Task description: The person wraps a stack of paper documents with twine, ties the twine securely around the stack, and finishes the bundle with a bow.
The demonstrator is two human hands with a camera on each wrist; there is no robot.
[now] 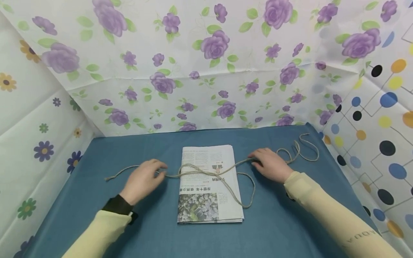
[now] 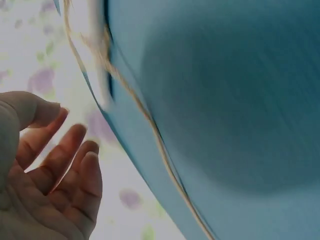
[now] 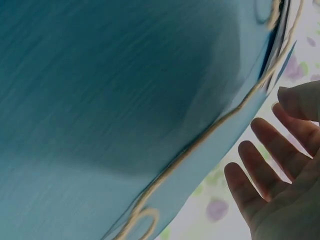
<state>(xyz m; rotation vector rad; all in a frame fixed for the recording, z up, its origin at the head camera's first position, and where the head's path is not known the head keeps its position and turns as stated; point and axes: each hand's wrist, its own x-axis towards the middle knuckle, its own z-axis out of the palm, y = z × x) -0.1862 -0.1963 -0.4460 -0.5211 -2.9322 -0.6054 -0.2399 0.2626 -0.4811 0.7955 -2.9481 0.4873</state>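
Observation:
A folded newspaper (image 1: pixel 197 208) lies on the blue cloth, with a thin tan rope (image 1: pixel 243 161) crossed over its middle. One loop of the rope spreads past the paper's right edge. My left hand (image 1: pixel 145 181) hovers left of the paper, over the rope's left end; its loosely bent fingers (image 2: pixel 65 155) hold nothing, and the rope (image 2: pixel 162 149) runs apart from them in the left wrist view. To the right of the paper is my right hand (image 1: pixel 270 165), above the other rope end. Its spread fingers (image 3: pixel 272 150) are off the rope (image 3: pixel 215 123).
Blue cloth (image 1: pixel 129 150) covers the table. A curtain with purple flowers (image 1: pixel 193 107) hangs along the back edge. Patterned sheets stand at both sides, daisies on the left (image 1: pixel 43 151) and coloured dots on the right (image 1: pixel 387 147). Loose rope coils (image 1: pixel 297 150) lie at the far right.

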